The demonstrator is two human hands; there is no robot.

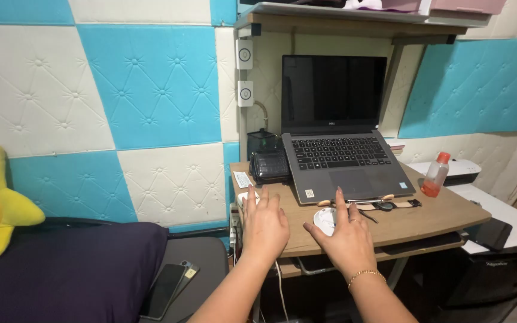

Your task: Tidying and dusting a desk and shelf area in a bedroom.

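Both hands are sitting at the near edge of the small wooden tabletop (pixel 438 216) right now. The right hand (pixel 343 236) is resting over a white mouse (pixel 324 220), palm low and fingers (pixel 340 200) spread loosely forward, so the mouse is peeking out on the left side of that hand, touching it underneath. I wouldn't call it a proper grip, more like a hand laid on top. The left hand (pixel 264 224) is lying flat just to the left, fingers stretched out and relaxed, holding nothing as far as I can see. Its fingertips are reaching toward a small white thing (pixel 245 197) at the left edge of the tabletop, but that part is mostly covered, so I can't tell what it is or whether they're touching.

Progress-wise, my read is that things are only getting going: the laptop (pixel 336 128) is standing open just beyond the hands, but its screen is dark. The mouse is under the hand and nothing looks lifted.

Other stuff: a wristwatch (pixel 384 205) lying just far of the right hand's fingers, a black pouch (pixel 269 166) left of the laptop, an orange-capped bottle (pixel 435 175) off to the right, and a phone (pixel 164 290) down low on the left by a dark cushion.
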